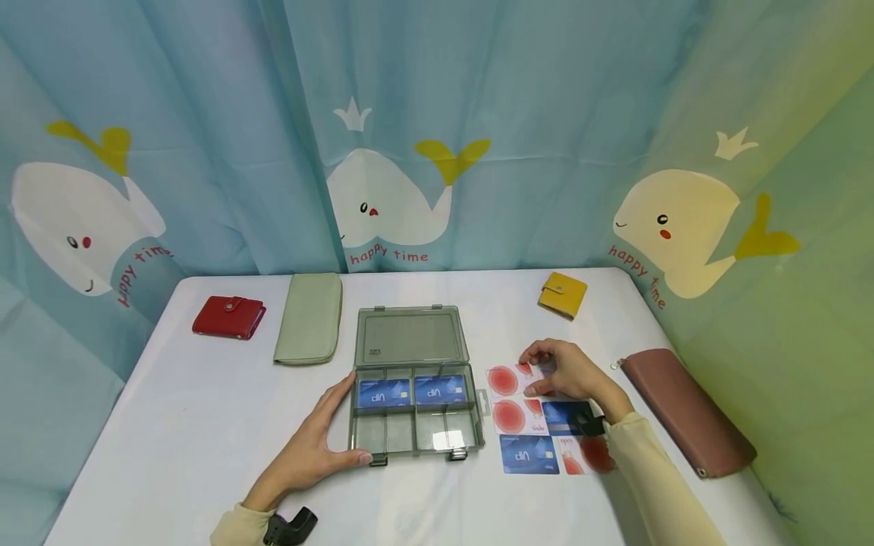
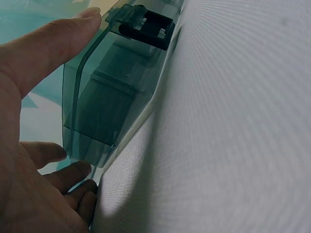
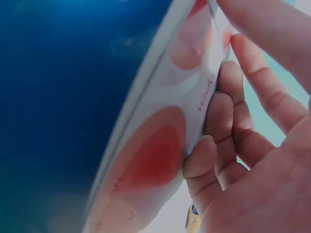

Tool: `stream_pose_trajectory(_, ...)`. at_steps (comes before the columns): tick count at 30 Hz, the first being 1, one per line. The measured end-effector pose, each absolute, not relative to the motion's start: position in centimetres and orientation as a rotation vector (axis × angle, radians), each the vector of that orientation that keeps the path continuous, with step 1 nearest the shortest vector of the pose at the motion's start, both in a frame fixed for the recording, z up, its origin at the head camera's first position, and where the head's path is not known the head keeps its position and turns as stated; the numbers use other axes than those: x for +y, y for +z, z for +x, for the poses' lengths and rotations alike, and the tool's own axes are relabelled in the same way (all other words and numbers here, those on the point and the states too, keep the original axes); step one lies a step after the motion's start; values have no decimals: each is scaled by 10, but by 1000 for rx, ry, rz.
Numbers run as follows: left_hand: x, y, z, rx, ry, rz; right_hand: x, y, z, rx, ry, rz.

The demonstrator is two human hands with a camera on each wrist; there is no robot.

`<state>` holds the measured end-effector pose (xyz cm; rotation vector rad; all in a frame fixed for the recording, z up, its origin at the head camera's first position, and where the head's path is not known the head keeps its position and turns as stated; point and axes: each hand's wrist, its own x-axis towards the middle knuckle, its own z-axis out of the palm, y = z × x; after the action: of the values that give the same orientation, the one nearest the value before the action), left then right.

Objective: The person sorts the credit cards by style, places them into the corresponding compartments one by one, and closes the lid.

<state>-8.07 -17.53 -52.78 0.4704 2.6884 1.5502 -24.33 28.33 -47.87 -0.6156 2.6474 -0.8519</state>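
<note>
A translucent grey-green compartment box (image 1: 416,432) lies on the table with its lid (image 1: 412,338) folded back. Blue VIP cards (image 1: 384,393) lie in its two rear compartments. My left hand (image 1: 310,441) holds the box by its left side, thumb at the front latch and fingers along the left wall. To the right of the box, my right hand (image 1: 568,373) has its thumb and fingertips at the edges of a red-and-white card (image 3: 150,150), partly hidden by the hand. Beside and below it are more red-and-white cards (image 1: 520,417) and blue VIP cards (image 1: 529,455).
A red wallet (image 1: 228,317) and a pale green wallet (image 1: 309,318) lie at the back left of the white table (image 1: 171,425). A yellow wallet (image 1: 563,295) sits at the back right. Along the right edge rests a brown zip wallet (image 1: 688,413). Curtains surround the table.
</note>
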Motion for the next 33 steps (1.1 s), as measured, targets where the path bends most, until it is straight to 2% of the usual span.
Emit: stream_pose_trajectory(33,-175,-528,-80,2707,1538,471,286,-478,-233,2737,-837,-680)
